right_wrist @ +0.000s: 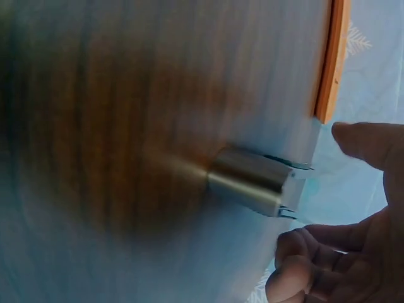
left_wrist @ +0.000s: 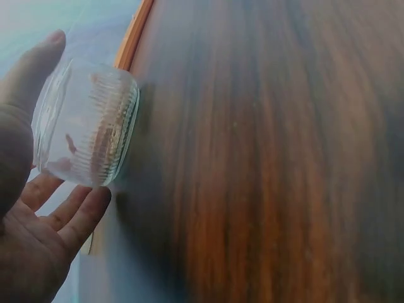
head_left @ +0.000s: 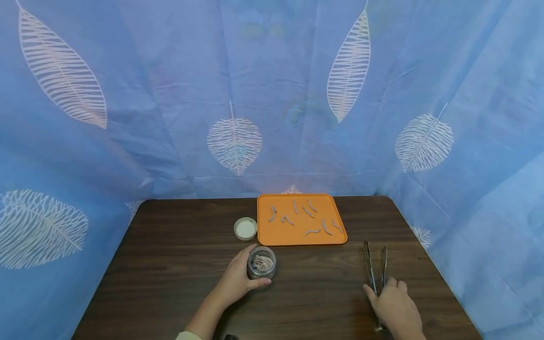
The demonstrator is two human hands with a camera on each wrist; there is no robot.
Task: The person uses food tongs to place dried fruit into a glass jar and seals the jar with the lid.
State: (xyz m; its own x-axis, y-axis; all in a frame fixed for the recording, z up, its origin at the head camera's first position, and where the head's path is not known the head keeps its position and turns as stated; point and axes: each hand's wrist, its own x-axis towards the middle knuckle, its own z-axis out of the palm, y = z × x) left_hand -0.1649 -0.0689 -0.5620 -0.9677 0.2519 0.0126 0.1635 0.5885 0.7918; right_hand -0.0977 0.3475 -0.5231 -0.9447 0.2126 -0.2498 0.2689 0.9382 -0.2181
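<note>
My left hand (head_left: 238, 279) holds an open glass jar (head_left: 256, 273) upright on the table, thumb on the near side and fingers on the far side. Inside the jar are pale, strip-like pieces (head_left: 263, 262); the left wrist view shows them through the ribbed clear glass (left_wrist: 76, 120). At the right, my right hand (head_left: 396, 307) is over a pair of metal tongs (head_left: 369, 269) lying with the arms spread. In the right wrist view, the thumb stands apart from the tongs' metal end (right_wrist: 249, 180), and the loosely bent fingers are beside it without a visible grip.
Behind the jar, an orange tray (head_left: 278, 237) carries several thin, pale curved strips spaced apart. A round lid (head_left: 245, 229) lies against the tray's left side. The dark wooden table (head_left: 170, 283) meets a blue leaf-patterned curtain (head_left: 280, 141). A small dark object shows at the bottom edge.
</note>
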